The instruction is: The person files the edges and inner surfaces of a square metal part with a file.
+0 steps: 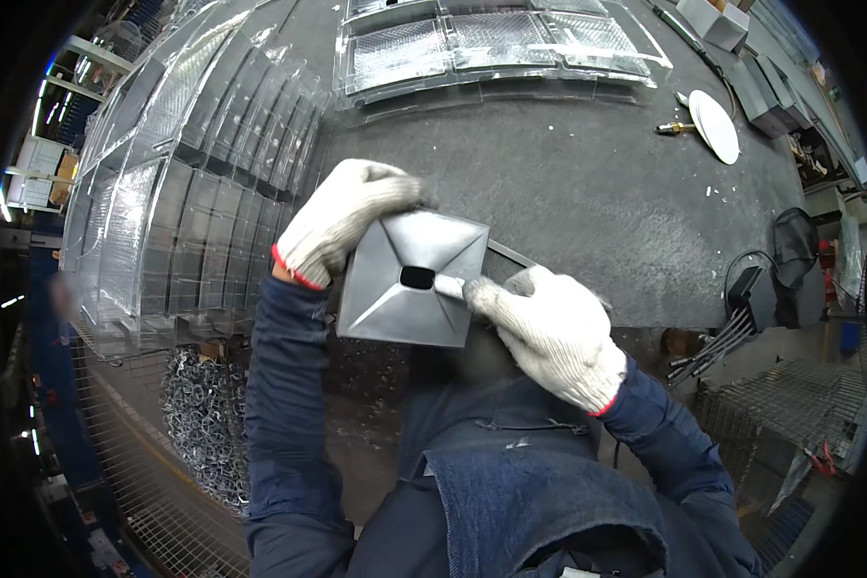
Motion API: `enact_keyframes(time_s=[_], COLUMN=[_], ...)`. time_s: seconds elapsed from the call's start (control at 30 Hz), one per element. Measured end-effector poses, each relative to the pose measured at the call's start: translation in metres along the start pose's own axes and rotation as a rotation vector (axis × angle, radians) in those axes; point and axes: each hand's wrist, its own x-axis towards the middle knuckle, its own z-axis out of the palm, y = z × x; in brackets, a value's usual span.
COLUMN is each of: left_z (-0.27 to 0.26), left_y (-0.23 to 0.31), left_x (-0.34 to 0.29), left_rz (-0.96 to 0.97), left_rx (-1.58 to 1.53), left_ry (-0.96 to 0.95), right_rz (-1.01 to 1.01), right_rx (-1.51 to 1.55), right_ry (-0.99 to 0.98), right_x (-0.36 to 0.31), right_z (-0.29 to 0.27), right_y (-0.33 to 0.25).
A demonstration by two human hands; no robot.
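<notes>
Left fingers (pixel 391 193) gripping metal piece (pixel 409 306), hole (pixel 416 278) upward, right fingers (pixel 491 299) pinching crosswise white stub (pixel 448 286)

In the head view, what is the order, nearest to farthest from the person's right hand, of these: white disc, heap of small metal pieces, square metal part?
From the right hand:
1. Square metal part: at its fingertips, to the left.
2. White disc: on the bench, upper right.
3. Heap of small metal pieces: lower left.
</notes>
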Motion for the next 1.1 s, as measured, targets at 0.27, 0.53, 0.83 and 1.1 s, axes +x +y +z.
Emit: enact_keyframes(time_s=[0.27,0.53,0.83,1.1], left_z=[0.007,0.002,-0.006,0.003], left_y=[0.001,-0.012,-0.016,-0.016], left_x=[0.025,0.031,0.040,0.032], left_rz=[-0.067,-0.033,0.020,-0.011], left_rx=[0.049,0.044,0.086,0.129], left_ry=[-0.022,0.016,-0.055,-0.010], right_rz=[-0.031,-0.013,-0.047,-0.070], right_rx=[-0.180,-0.228,-0.269,-0.328], right_ry=[-0.089,-0.193,-0.174,-0.129], right_x=[0.029,0.027,0.022,0.011], right_z=[0.025,0.017,0.005,-0.002], right_y=[0.000,-0.004,-0.004,-0.001])
